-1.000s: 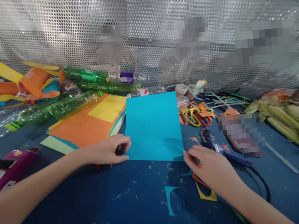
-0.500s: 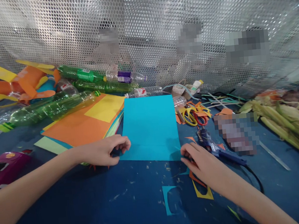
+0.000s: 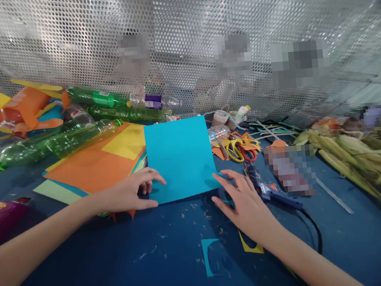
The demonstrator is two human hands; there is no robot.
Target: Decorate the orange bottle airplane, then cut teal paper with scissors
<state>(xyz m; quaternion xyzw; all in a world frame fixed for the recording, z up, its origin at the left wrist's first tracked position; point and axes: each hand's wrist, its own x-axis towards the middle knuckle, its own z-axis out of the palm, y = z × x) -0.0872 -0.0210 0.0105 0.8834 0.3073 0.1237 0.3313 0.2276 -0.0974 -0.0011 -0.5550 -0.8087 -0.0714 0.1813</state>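
A sheet of bright blue paper lies in the middle of the blue table, turned slightly. My left hand is at its lower left corner, thumb and fingers apart, the index finger reaching over the sheet. At the lower right corner, my right hand has its thumb and fingers spread; whether a fingertip touches the paper I cannot tell. Left of the sheet is a stack of coloured paper, orange and yellow on top. A blue glue gun lies beyond my right hand.
Green plastic bottles lie at the back left, beside orange and yellow paper propellers. Yellow-handled scissors and corn husks are to the right. Paper offcuts lie in front. A perforated metal screen stands behind.
The blue sheet has turned a little, its right side swinging away from me. Fingers of both hands, curled at its corners before, have spread apart. The whole view has shifted slightly.
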